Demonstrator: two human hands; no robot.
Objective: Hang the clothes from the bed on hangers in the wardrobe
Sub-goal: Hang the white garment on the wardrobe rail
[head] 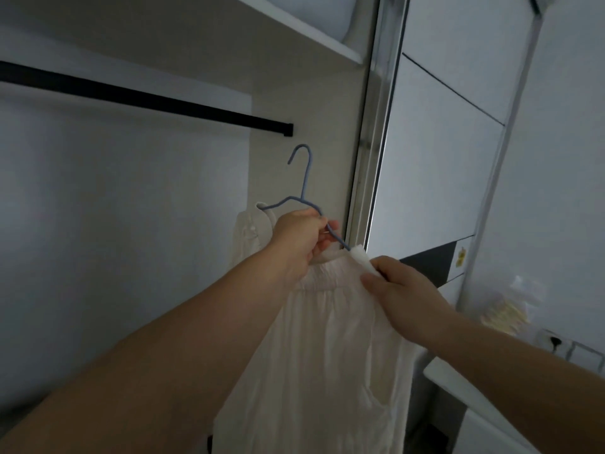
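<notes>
The left hand [299, 237] grips the blue hanger [302, 198], the right hand [397, 288] pinches the white dress [327, 339], and the rail [147, 96] waits up-left, maybe close.

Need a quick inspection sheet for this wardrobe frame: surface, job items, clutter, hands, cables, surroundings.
Surface: white wardrobe interior; white shelf above.
Job's things: blue hanger carrying a cream garment; its hook sits below the black rail, not on it.
Clutter: pale bag-like item at the right, too blurred to identify.
Grippers: left hand grips the hanger's arm; right hand pinches the garment's top edge at the hanger's right end.
Cables: nothing seen.
Surroundings: sliding door with metal frame at the right; wall socket plate low right; dim lighting.
</notes>
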